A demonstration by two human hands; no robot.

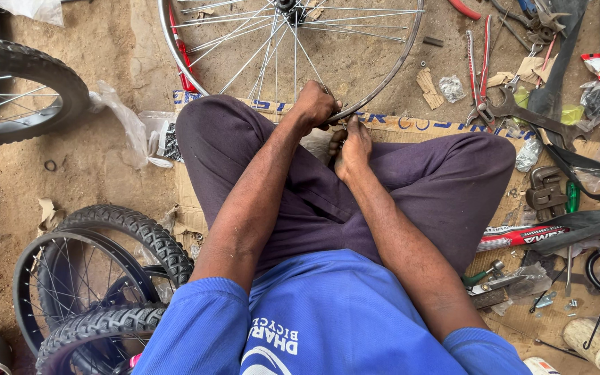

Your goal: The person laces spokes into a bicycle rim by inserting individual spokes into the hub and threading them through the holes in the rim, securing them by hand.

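Bare wheel rim ahead of the knees — tyred wheels left, wrenches right.

The scene is lit evenly by soft, diffuse daylight, and only faint shadows are cast on the dirt floor. No glare is seen. Focus is kept sharp throughout, though lines are bent slightly near the edges.

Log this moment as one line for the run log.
left hand: grips bare wheel rim | right hand: at rim edge, hold unclear | seated cross-legged on cardboard | wrench nearby
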